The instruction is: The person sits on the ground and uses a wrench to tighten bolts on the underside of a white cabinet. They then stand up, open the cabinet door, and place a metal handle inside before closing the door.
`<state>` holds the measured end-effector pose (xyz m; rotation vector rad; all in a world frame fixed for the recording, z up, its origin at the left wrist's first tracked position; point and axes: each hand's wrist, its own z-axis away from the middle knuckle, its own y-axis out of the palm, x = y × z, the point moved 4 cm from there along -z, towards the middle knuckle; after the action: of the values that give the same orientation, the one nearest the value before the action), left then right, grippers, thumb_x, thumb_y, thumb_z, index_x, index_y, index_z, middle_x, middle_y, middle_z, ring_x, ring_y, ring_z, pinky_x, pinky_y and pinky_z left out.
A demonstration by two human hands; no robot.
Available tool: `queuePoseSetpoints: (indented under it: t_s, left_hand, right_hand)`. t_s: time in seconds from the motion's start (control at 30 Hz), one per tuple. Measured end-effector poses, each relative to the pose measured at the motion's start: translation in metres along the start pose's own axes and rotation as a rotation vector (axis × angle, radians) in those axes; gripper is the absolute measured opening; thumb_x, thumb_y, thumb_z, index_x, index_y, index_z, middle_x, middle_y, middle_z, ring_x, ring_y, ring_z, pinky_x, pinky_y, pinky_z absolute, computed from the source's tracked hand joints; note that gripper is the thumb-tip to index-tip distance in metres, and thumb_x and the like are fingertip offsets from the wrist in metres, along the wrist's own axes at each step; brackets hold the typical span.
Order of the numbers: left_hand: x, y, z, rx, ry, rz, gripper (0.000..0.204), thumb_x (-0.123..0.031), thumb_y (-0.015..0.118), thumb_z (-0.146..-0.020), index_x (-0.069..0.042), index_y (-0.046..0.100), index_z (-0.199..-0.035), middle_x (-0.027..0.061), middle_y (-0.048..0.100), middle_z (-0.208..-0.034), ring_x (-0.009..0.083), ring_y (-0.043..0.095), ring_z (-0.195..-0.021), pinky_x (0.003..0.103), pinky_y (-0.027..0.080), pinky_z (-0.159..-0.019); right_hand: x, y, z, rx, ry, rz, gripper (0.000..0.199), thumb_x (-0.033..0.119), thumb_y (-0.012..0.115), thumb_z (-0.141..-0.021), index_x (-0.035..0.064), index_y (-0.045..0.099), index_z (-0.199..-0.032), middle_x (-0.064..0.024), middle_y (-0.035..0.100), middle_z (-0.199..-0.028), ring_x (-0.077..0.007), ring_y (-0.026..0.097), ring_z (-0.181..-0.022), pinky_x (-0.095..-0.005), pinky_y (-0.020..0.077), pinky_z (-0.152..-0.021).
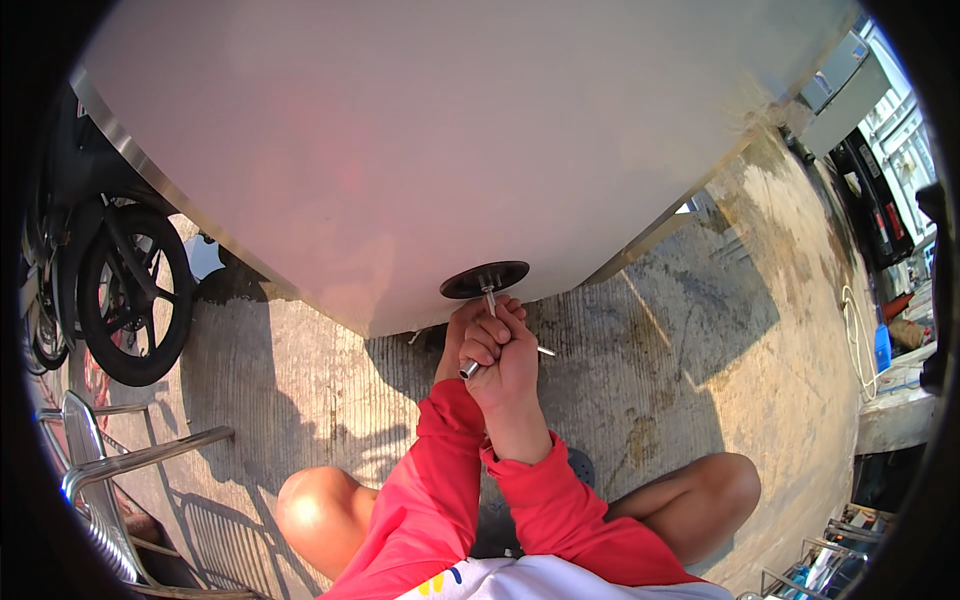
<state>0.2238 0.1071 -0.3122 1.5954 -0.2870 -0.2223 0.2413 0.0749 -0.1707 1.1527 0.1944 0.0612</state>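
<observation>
Head view: both bare hands come together low on a large pale panel (420, 150), just below a black disc (462, 287).
Tool: a metal one, its shaft (491, 303) running up from the fist to the middle of the disc; whether its tip is seated there or merely touching is too small to tell.
Right hand (508, 352): fingers curled around the tool, pinching it within the fist; a bare socket-like end (468, 371) sticks out on the left, a thin rod (546, 351) on the right.
Left hand (455, 335): mostly behind the right one, close under the disc; its grip is hidden, so I cannot tell whether it pinches the shaft.
Slip risk: if the tip sits shallow or aslant, a hard turn could throw it out, scoring the disc or the panel.
Knuckle risk: the hands are bunched so tightly that a sudden release could drive fingers against the disc's rim or the panel's lower edge.
Blind spot: the right fist covers much of the tool, so a crooked fit could go unnoticed.
Drop risk: a loosened grip could let the tool fall to the ribbed concrete (660, 400) below.
Sleeves (435, 485): red, bunched at the forearms; a loose cuff could catch the rod if it swings round.
</observation>
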Motion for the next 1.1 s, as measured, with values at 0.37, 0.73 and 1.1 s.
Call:
queuePoseSetpoints:
  t_s: [0.37, 0.73, 1.1]
  left_hand:
    - [-0.006, 0.036, -0.008, -0.508, -0.253, -0.311, 0.034, -0.02, 0.043, -0.1, 0.009, 0.059, -0.111, 0.0203, 0.064, -0.108, 0.0327, 0.064, -0.099, 0.043, 0.055, -0.092]
    - [-0.018, 0.017, -0.012, -0.365, -0.291, -0.441, 0.032, -0.019, 0.037, -0.101, 0.005, 0.058, -0.106, 0.0154, 0.065, -0.106, 0.0258, 0.062, -0.098, 0.035, 0.052, -0.09]
    - [-0.017, -0.01, -0.01, -0.345, -0.175, -0.357, 0.032, -0.018, 0.042, -0.103, 0.009, 0.056, -0.114, 0.0173, 0.064, -0.107, 0.0288, 0.063, -0.101, 0.038, 0.053, -0.092]
  right_hand:
    - [0.02, 0.008, 0.034, -0.029, -1.349, 2.469, 0.025, 0.004, 0.057, -0.091, 0.0068, 0.06, -0.115, -0.0103, 0.064, -0.08, -0.0298, 0.066, -0.075, -0.031, 0.0522, -0.06]
    - [0.019, -0.009, 0.011, -0.037, -0.436, 0.695, 0.003, 0.012, 0.051, -0.101, 0.0125, 0.054, -0.102, 0.0036, 0.043, -0.063, -0.0042, 0.036, -0.048, -0.0216, 0.0259, -0.039]
    - [0.007, 0.003, 0.005, -0.092, -0.414, 0.709, 0.011, 0.008, 0.055, -0.095, 0.0097, 0.058, -0.106, 0.0018, 0.05, -0.063, -0.0118, 0.043, -0.046, -0.0265, 0.0365, -0.041]
